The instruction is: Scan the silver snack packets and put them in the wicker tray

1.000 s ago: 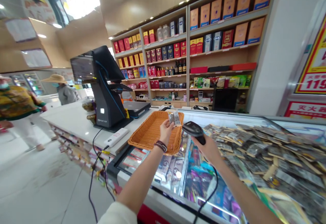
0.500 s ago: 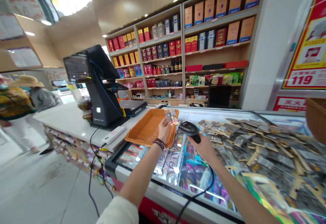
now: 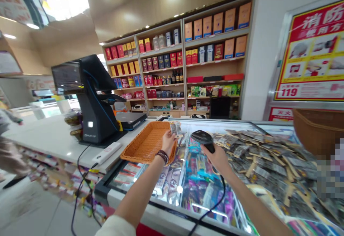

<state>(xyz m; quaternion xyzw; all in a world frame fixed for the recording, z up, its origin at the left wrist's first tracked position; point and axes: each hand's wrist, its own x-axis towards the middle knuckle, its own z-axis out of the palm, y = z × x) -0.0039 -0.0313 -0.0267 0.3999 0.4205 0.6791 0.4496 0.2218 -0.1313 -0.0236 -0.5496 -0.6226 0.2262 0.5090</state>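
Observation:
My left hand (image 3: 168, 142), with a beaded bracelet at the wrist, pinches a small clear packet (image 3: 176, 128) over the right side of an orange wicker basket (image 3: 147, 141). The basket looks bare inside. My right hand (image 3: 215, 157) is wrapped round the handle of a black barcode scanner (image 3: 203, 138), whose head points left towards the packet. A gap separates scanner and packet. From the scanner, a black cable (image 3: 221, 196) hangs down over the glass-topped freezer (image 3: 172, 211).
A pile of small packets (image 3: 258, 153) covers the freezer's right part. At left, a black register (image 3: 95, 103) stands on the white counter (image 3: 48, 135). A brown basket (image 3: 311, 128) is at right. Part of a person (image 3: 10, 150) shows at far left.
The view has turned right, so the shelves and register appear further left. My left hand has drawn slightly away from the scanner with the packet. More of the brown basket shows.

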